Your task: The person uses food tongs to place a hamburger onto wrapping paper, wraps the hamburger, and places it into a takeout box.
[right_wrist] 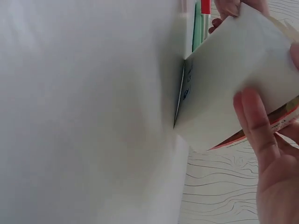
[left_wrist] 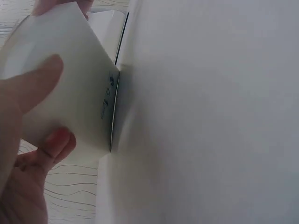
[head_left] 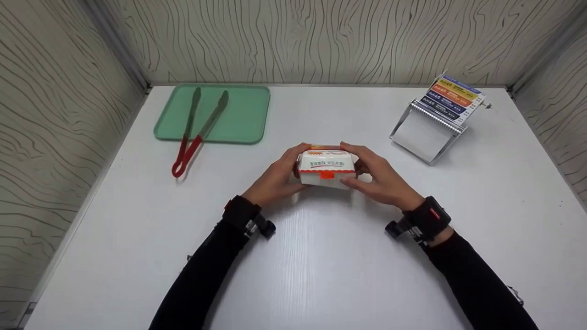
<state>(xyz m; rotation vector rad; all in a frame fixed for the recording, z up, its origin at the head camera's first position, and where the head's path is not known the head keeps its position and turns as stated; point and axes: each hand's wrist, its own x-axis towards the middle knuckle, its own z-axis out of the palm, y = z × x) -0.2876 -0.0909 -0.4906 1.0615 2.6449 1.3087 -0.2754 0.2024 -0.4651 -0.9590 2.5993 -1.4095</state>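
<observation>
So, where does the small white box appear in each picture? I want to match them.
Head: white box near the centre, held by the fingers of both hands.
Left wrist: white box at upper left.
Right wrist: white box at upper right.
Shared landmark: the white table, right of the box in the left wrist view, left of it in the right wrist view.

Left grip [head_left: 277,178]: I see it holding the box's [head_left: 328,159] nine-o'clock side.
Right grip [head_left: 383,178]: holds its three-o'clock side.
Orange tab [head_left: 327,174]: six o'clock.
Green tray [head_left: 250,114]: ten o'clock, red-handled tongs [head_left: 193,145] across its six-o'clock edge.
Metal stand [head_left: 437,116]: two o'clock.
</observation>
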